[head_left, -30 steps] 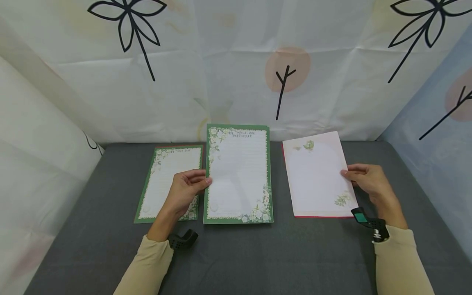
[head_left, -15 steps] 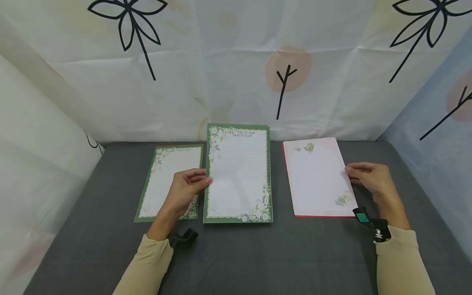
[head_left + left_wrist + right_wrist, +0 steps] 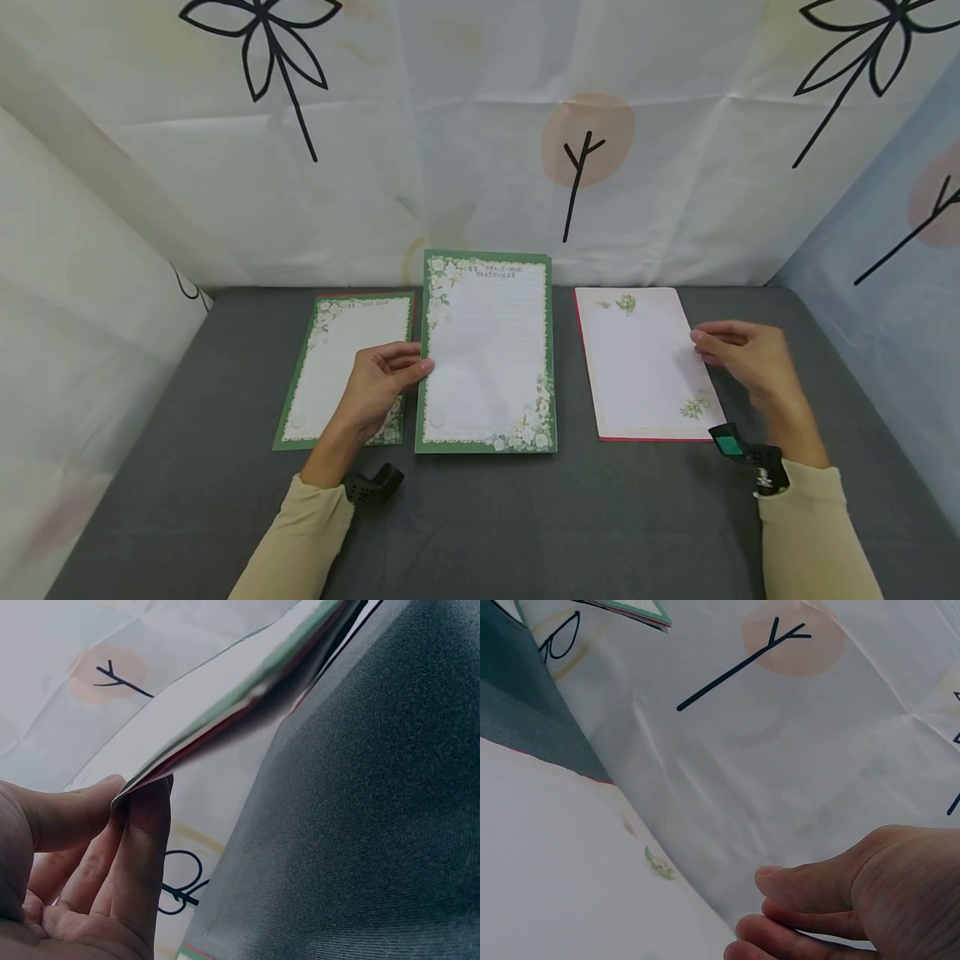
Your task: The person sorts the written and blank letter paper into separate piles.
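Note:
My left hand (image 3: 386, 379) pinches the left edge of a small stack of green-bordered writing paper (image 3: 487, 350), thumb on top and fingers beneath. The stack is raised and tilted toward me; in the left wrist view a red edge shows under its green-edged top sheet (image 3: 225, 682). At the right, a pile of pale sheets (image 3: 645, 367) with leaf prints and a red edge lies on the table. Right at that pile's right edge is my right hand (image 3: 746, 358), its fingers loosely bent; in the right wrist view no paper shows between thumb and fingertips (image 3: 772, 879).
Another green-bordered sheet (image 3: 345, 333) lies at the left on the dark grey table cloth (image 3: 525, 533), partly behind my left hand. A printed white curtain (image 3: 480, 167) stands right behind the table's back edge, with more fabric at both sides.
The right hand has let go of the top pale sheet, whose raised far corner has sunk down flat. That hand then moved slightly left and away from me. The left hand keeps its grip.

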The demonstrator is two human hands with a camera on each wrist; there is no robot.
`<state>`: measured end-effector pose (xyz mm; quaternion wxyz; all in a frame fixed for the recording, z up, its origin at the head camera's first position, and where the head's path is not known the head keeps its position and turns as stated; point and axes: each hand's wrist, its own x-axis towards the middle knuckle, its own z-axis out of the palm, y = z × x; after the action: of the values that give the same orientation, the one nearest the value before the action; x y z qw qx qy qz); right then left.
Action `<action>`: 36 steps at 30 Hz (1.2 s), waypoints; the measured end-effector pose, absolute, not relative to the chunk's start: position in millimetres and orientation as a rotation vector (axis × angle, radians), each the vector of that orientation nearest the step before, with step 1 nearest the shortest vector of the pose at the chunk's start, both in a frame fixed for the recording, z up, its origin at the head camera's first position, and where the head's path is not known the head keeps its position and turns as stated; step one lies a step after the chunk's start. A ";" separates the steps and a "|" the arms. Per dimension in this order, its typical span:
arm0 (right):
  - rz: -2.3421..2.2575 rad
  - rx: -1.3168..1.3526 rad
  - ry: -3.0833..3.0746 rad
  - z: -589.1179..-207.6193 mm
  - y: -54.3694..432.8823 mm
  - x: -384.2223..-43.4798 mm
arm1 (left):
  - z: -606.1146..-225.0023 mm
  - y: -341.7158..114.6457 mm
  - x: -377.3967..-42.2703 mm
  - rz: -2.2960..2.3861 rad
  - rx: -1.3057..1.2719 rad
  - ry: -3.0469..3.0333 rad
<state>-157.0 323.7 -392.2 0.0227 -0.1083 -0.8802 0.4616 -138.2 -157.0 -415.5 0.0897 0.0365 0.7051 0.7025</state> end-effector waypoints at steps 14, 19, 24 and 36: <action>1.621 0.043 -2.704 -383.5 275.1 -150.2 | -414.7 -139.5 -134.8 2.118 0.118 2.044; 1.882 0.185 -2.668 -382.5 243.2 -151.2 | -411.7 -132.5 -135.3 2.120 0.151 2.055; 2.085 0.248 -2.629 -381.0 214.5 -151.8 | -406.2 -125.0 -137.4 2.126 0.141 2.055; 2.372 0.342 -2.330 -390.4 184.3 -147.4 | -406.1 -122.9 -136.3 2.133 0.071 2.082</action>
<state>-147.4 184.3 -390.4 -0.1001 0.1017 -0.6936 0.7061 -136.3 -122.9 -406.1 0.0796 0.0236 0.6961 0.7131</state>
